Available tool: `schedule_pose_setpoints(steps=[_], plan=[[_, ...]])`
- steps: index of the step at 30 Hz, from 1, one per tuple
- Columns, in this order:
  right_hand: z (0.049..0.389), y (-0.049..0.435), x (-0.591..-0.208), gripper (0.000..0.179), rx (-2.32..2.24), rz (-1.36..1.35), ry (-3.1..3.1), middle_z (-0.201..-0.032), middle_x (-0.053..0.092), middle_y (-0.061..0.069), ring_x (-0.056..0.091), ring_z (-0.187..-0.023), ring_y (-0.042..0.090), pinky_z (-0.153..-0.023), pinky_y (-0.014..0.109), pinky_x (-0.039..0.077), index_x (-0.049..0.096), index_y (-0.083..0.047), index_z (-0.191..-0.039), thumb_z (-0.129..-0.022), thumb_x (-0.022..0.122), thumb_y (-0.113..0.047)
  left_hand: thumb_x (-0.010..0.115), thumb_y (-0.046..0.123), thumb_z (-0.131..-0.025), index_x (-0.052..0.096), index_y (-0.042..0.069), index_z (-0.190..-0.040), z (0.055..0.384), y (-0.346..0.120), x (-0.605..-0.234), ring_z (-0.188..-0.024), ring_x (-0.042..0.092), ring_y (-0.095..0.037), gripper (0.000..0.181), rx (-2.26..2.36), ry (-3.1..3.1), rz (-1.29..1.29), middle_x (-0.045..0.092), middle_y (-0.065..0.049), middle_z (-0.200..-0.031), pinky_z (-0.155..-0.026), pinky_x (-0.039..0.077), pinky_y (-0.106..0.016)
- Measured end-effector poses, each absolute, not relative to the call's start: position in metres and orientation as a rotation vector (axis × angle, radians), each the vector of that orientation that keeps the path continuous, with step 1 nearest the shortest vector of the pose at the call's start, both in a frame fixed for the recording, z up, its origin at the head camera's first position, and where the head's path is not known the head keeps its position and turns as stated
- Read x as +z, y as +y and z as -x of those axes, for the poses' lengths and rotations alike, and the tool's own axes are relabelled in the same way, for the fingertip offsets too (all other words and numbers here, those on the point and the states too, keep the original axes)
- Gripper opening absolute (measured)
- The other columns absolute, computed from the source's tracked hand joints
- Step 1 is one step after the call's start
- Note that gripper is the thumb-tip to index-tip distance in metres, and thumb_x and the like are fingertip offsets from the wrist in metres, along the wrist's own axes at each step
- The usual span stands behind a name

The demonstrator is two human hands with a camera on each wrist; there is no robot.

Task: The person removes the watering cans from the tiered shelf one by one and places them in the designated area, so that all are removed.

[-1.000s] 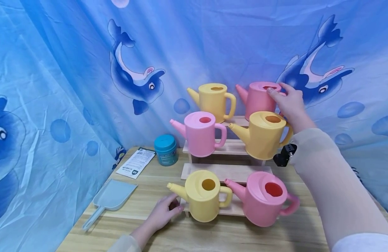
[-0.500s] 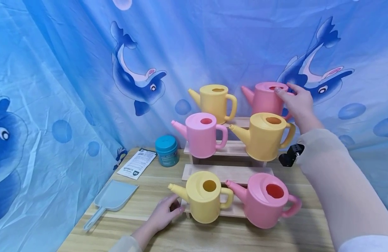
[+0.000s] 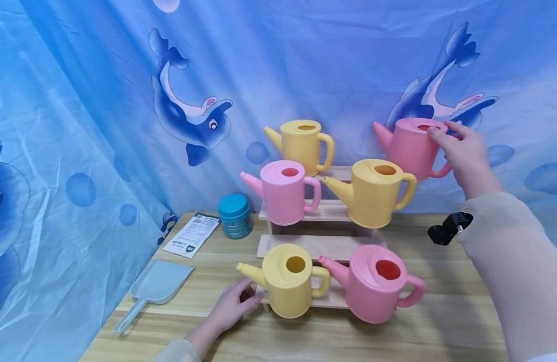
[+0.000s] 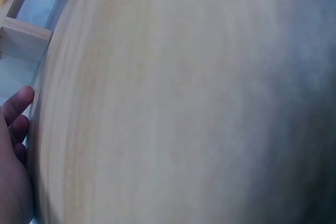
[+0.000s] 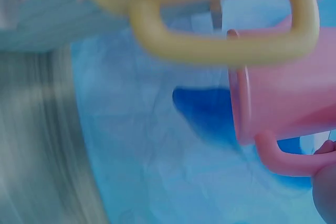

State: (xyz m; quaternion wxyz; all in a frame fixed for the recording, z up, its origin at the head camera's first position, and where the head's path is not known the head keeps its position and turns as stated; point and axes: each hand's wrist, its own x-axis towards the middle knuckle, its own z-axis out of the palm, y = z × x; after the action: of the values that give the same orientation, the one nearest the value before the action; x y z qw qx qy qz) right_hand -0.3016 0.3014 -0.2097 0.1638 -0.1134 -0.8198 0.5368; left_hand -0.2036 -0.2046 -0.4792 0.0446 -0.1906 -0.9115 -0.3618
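My right hand point(image 3: 468, 156) grips the top and handle of a pink watering can point(image 3: 411, 148), held in the air off the right end of the stand's top shelf. In the right wrist view this pink can point(image 5: 289, 87) hangs beyond a yellow can's handle point(image 5: 226, 50). On the table, my left hand point(image 3: 230, 306) rests with loosely bent fingers beside the stand's bottom step, left of a yellow watering can point(image 3: 287, 281); the left wrist view shows its fingers point(image 4: 18, 106) near the wood, holding nothing visible.
The wooden step stand point(image 3: 319, 246) bears another yellow can point(image 3: 301, 146) on top, a light pink can point(image 3: 284, 193) and a yellow can point(image 3: 375, 193) midway, and a pink can point(image 3: 375, 286) below. Leftward lie a teal jar point(image 3: 235, 216), a white packet point(image 3: 192, 235) and a dustpan point(image 3: 161, 281).
My right hand has carried the pink watering can to the right, from above the top shelf to beyond its end. The left hand has stayed in place.
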Motion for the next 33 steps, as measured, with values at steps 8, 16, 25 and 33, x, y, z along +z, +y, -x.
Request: schedule_pose_setpoints(steps=[8, 16, 25, 33], plan=[[0.288, 0.338, -0.240, 0.095, 1.475, 0.426, -2.403, -0.150, 0.020, 0.018, 0.029, -0.124, 0.042, -0.075, 0.035, 0.049, 0.015, -0.039, -0.148, -0.067, 0.047, -0.077, 0.062, 0.039, -0.086, 0.054, 0.022, -0.130, 0.203, -0.206, -0.480, -0.097, 0.053, -0.020, 0.048, -1.107, -2.800, 0.541, 0.059, 0.004, -0.101, -0.086, 0.038, -0.052], [0.283, 0.355, -0.290, 0.088, 1.415, 0.396, -2.411, -0.133, 0.034, 0.020, 0.040, -0.106, 0.034, -0.063, 0.025, 0.044, 0.019, -0.029, -0.149, -0.077, 0.048, -0.071, 0.063, 0.036, -0.086, 0.056, 0.023, -0.126, 0.205, -0.205, -0.480, -0.086, 0.052, -0.015, 0.043, -1.108, -2.781, 0.554, 0.056, 0.009, -0.089, -0.077, 0.041, -0.042], [0.277, 0.355, -0.354, 0.088, 1.479, 0.412, -2.472, -0.143, 0.028, 0.027, 0.033, -0.120, 0.042, -0.081, 0.050, 0.042, 0.015, -0.020, -0.150, -0.083, 0.048, -0.066, 0.064, 0.034, -0.085, 0.057, 0.027, -0.119, 0.205, -0.202, -0.482, -0.080, 0.050, -0.011, 0.035, -1.074, -2.746, 0.594, 0.053, 0.012, -0.082, -0.071, 0.041, -0.035], [0.273, 0.344, -0.401, 0.090, 1.518, 0.449, -2.417, -0.126, 0.039, 0.020, 0.041, -0.103, 0.031, -0.066, 0.040, 0.053, 0.015, -0.017, -0.151, -0.083, 0.052, -0.063, 0.065, 0.034, -0.085, 0.055, 0.025, -0.126, 0.208, -0.204, -0.485, -0.085, 0.053, -0.016, 0.044, -1.075, -2.749, 0.565, 0.056, 0.008, -0.087, -0.077, 0.041, -0.042]])
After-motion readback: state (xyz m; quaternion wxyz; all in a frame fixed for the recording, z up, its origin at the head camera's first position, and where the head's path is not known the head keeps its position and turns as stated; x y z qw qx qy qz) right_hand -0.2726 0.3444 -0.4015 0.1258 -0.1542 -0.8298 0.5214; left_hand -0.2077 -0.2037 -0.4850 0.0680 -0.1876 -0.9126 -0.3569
